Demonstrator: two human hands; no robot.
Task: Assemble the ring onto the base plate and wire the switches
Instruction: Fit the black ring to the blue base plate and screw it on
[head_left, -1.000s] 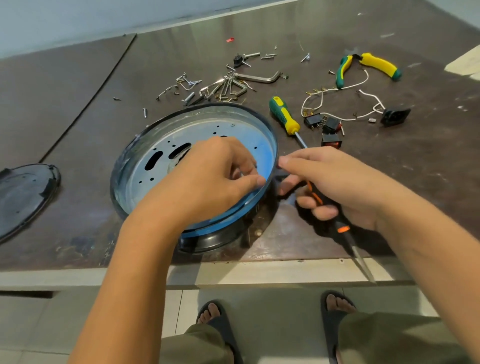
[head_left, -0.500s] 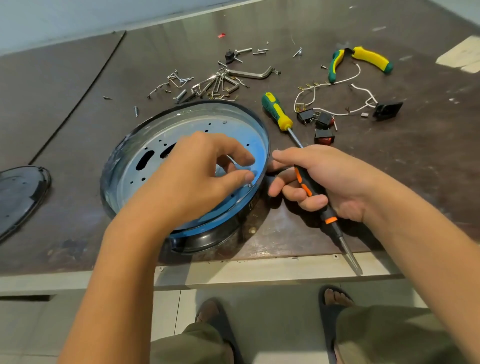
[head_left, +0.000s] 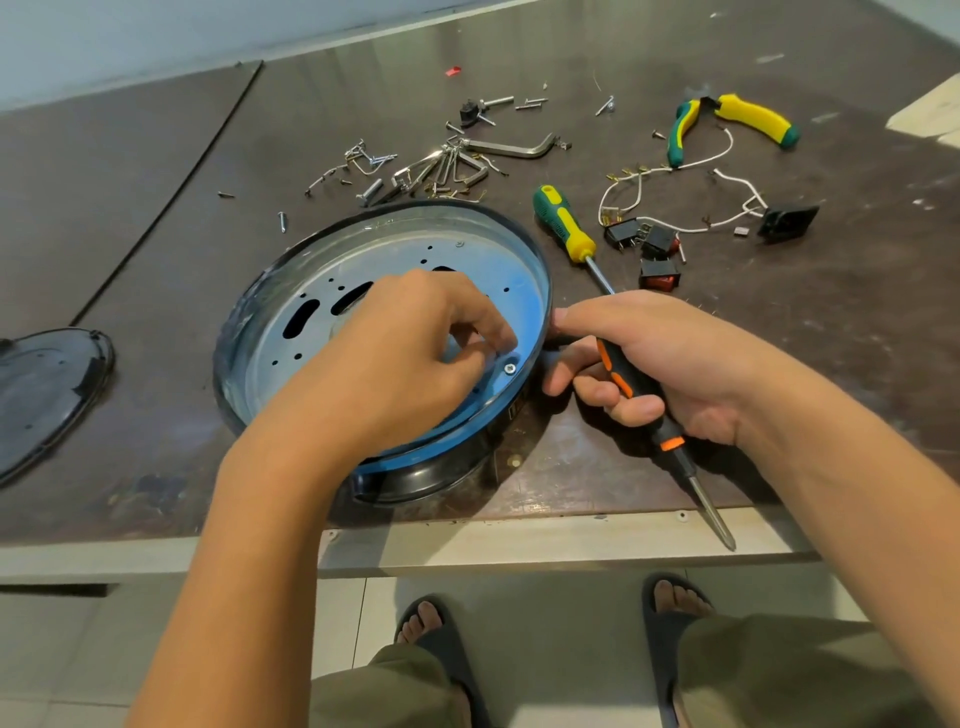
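While right hand (head_left: 675, 358) grips orange-black screwdriver (head_left: 623, 382) beside ring (head_left: 540, 291), left hand (head_left: 410, 353) curls over base plate (head_left: 395, 254) by screw (head_left: 509, 368); grasp unclear.

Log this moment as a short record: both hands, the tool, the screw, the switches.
left hand: over the base plate, fingertips beside a seated screw near the ring
right hand: grips black-and-orange screwdriver, tip pointing toward the person
switches: loose on the table, unmounted
spare screwdriver: green-and-yellow, lying right of the ring
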